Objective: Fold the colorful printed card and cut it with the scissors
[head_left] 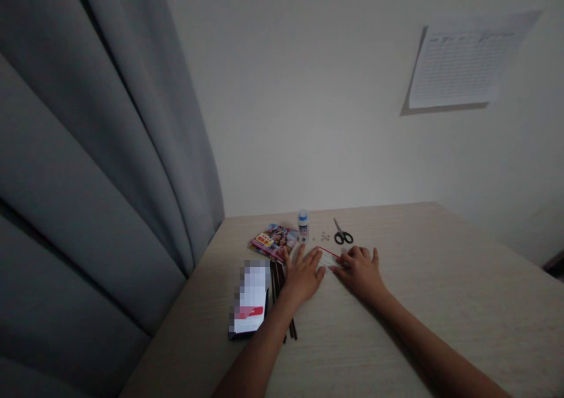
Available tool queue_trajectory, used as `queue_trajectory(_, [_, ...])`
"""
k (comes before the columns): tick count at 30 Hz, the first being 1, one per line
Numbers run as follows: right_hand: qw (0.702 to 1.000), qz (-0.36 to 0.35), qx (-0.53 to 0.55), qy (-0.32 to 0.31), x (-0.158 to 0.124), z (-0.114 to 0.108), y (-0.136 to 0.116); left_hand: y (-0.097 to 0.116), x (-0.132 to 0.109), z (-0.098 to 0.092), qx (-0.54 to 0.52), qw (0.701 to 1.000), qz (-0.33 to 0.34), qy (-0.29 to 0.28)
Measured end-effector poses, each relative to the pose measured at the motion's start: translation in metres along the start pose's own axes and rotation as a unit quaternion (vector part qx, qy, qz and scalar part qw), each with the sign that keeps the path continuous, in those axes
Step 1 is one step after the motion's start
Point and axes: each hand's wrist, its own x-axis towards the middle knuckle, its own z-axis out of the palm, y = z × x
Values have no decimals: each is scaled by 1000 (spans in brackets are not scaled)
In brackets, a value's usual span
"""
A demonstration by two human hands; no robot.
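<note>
A small piece of printed paper point(326, 259) with a red edge lies on the table between my two hands. My left hand point(303, 276) rests flat with fingers spread, its fingertips on the paper's left side. At the paper's right end, my right hand point(360, 270) has its thumb and index finger pinched on the edge. Just beyond stand a glue bottle point(303, 226) with a blue top and, beside it, several tiny pale pieces point(325, 236). Black-handled scissors point(342, 233) lie past my right hand. Dark thin sticks point(277, 280) run partly under my left forearm.
A colourful printed booklet point(274, 239) lies at the back left. Nearer, a phone point(250, 298) with a lit, blurred screen sits left of my forearm. A grey curtain point(114, 151) hangs along the table's left edge. Behind the table point(423, 292), a printed sheet point(458, 66) is on the wall.
</note>
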Motion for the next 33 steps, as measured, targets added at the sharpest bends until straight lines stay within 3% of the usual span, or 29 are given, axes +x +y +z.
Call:
queue_trajectory(16, [999, 2, -26, 24, -2, 4, -5, -2, 0, 3, 12, 1000, -1, 4])
queue_trajectory(33, [996, 83, 34, 8, 2, 22, 9, -4, 0, 3, -14, 1000, -5, -13])
